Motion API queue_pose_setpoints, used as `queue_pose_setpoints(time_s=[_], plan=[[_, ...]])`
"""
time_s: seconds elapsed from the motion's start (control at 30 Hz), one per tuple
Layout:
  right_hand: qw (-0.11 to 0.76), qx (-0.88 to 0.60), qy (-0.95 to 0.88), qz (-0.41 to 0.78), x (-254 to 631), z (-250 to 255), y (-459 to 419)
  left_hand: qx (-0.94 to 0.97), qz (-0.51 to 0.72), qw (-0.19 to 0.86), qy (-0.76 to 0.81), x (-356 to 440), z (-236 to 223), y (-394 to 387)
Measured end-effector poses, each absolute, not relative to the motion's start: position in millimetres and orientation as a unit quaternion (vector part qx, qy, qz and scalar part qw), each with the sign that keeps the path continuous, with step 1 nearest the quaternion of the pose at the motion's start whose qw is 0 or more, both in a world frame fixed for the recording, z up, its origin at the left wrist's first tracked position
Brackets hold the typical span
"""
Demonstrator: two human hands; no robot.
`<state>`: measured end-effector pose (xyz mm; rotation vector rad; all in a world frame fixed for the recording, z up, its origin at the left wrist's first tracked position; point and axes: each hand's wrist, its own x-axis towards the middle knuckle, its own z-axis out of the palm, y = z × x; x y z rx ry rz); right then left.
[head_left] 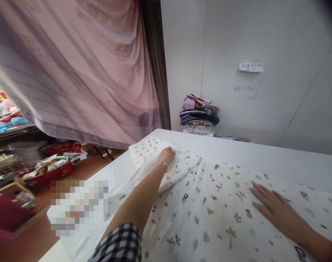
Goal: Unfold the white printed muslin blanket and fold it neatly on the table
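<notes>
Fabric (193,214) wrinkled, plant-printed; left hand (167,155) curled on folds, grip unclear; right hand (277,209) spread flat.

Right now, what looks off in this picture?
In the head view, pixelated blocks hide a patch at lower left; the top right corner is dark; the white wall's right-hand seam slants, perhaps lens distortion; the patterned cloth's prints blur toward the right edge.

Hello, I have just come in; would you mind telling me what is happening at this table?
A person is handling a printed white cloth spread over a white table. The left hand is at a bunched part near the far edge, and the right hand lies flat on it.
</notes>
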<state>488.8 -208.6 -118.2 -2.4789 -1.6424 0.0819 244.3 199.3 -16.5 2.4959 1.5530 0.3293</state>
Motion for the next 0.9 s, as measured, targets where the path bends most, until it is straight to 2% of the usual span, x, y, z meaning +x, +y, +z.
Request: queue_pose_setpoints(time_s=[0.17, 0.43, 0.57, 0.7, 0.8, 0.9], plan=[[0.083, -0.831, -0.550, 0.018, 490, -121, -209, 0.782, 0.164, 0.054, 0.599, 221, 6, 236], [0.091, -0.833, -0.545, 0.021, 486, -117, -208, 0.766, 0.115, 0.107, 0.623, 205, -1, 261], [0.089, -0.836, -0.540, 0.035, 487, -118, -209, 0.784, 0.146, 0.109, 0.593, 210, 21, 245], [0.096, -0.844, -0.523, 0.068, 488, -105, -204, 0.827, 0.210, 0.085, 0.514, 216, 41, 191], [0.166, -0.841, -0.506, 0.092, 465, -74, -186, 0.884, 0.234, 0.066, 0.400, 216, 39, 134], [0.368, -0.811, -0.426, 0.157, 414, -40, -153, 0.928, 0.208, 0.069, 0.300, 211, 22, 78]])
